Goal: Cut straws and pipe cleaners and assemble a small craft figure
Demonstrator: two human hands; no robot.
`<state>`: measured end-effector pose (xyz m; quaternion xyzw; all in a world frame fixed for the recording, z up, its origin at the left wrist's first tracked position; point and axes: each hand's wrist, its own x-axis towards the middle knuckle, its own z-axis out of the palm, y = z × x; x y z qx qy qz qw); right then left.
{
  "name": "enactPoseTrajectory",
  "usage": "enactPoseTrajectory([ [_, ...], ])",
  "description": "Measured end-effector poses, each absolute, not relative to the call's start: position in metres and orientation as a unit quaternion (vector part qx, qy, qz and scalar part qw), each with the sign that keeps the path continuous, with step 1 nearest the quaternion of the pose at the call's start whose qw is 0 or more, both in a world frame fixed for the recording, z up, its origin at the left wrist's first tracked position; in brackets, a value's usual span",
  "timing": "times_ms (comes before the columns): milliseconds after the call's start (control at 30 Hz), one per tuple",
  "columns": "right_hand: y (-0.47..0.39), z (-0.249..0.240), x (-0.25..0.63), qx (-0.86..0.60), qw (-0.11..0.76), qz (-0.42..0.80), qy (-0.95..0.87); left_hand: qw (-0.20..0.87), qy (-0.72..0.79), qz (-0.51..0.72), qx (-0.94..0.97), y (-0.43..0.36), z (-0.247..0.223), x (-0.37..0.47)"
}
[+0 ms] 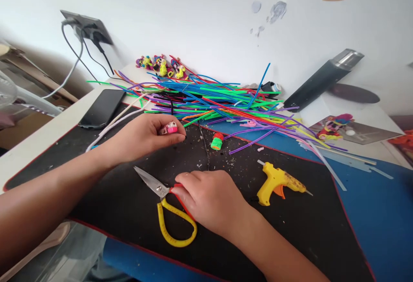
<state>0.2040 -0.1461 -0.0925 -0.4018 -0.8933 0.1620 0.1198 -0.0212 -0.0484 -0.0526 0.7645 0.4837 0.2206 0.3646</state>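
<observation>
The counter [371, 230] carried a black mat [129, 204] with red edging, and across its far side sprawled a big heap of coloured pipe cleaners [213, 101]. A dark phone [102, 108] lay to the left of the heap. On the mat, the yellow glue gun [277, 182] rested well to the right of the hands. The right hand [209, 200] lay over the red handle of the scissors [167, 204], fingers curled on it, blades closed. The left hand [145, 135] pinched a small pink piece [172, 128] between its fingertips, just above the mat. A little green-and-red piece [217, 141] stood nearby.
</observation>
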Motion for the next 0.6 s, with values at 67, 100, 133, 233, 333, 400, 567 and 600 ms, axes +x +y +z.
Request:
enactPoseTrajectory([
  [67, -0.147, -0.091, 0.202, -0.386, 0.114, 0.174, -0.899, 0.381, 0.480, 0.259, 0.747, -0.040, -0.046, -0.014],
  [100, -0.147, -0.089, 0.202, -0.377, 0.106, 0.180, -0.902, 0.387, 0.478, 0.272, 0.741, -0.036, -0.043, -0.010],
  [133, -0.148, -0.087, 0.201, -0.367, 0.095, 0.186, -0.906, 0.390, 0.475, 0.283, 0.736, -0.033, -0.041, -0.006],
  [233, -0.151, -0.079, 0.197, -0.347, 0.056, 0.193, -0.916, 0.394, 0.464, 0.306, 0.732, -0.026, -0.033, 0.005],
  [333, -0.156, -0.074, 0.194, -0.344, 0.025, 0.190, -0.919, 0.390, 0.452, 0.317, 0.737, -0.022, -0.026, 0.014],
  [400, -0.160, -0.074, 0.193, -0.345, 0.018, 0.184, -0.920, 0.388, 0.445, 0.322, 0.740, -0.021, -0.021, 0.019],
  [567, -0.167, -0.082, 0.191, -0.342, 0.033, 0.146, -0.928, 0.392, 0.433, 0.323, 0.745, -0.016, -0.014, 0.028],
  [600, -0.167, -0.084, 0.191, -0.336, 0.037, 0.139, -0.931, 0.394, 0.432, 0.322, 0.745, -0.015, -0.014, 0.028],
])
